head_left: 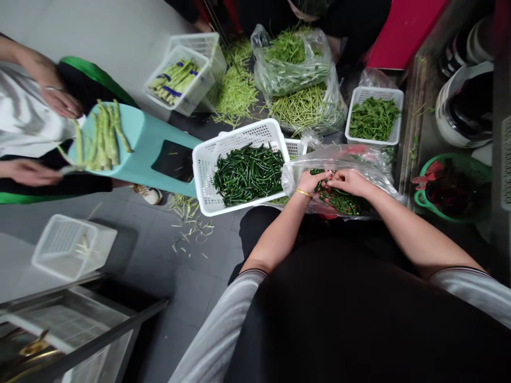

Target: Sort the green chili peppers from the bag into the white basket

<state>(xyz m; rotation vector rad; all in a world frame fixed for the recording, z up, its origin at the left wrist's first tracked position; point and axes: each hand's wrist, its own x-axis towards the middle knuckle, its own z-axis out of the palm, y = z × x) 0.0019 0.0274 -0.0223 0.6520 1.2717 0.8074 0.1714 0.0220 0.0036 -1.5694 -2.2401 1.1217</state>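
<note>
Both bare forearms [281, 234] angle inward and far, left grip [312, 181] and right grip [352, 182] close together, fingers [338, 184] bent.

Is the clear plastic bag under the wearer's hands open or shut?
Open. The plastic bag gapes, baring green chilies beneath the left hand and right hand.

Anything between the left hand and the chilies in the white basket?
Yes: the edge of the bag and the wall of the basket lie between the left hand and those chilies. Nothing else visible.
</note>
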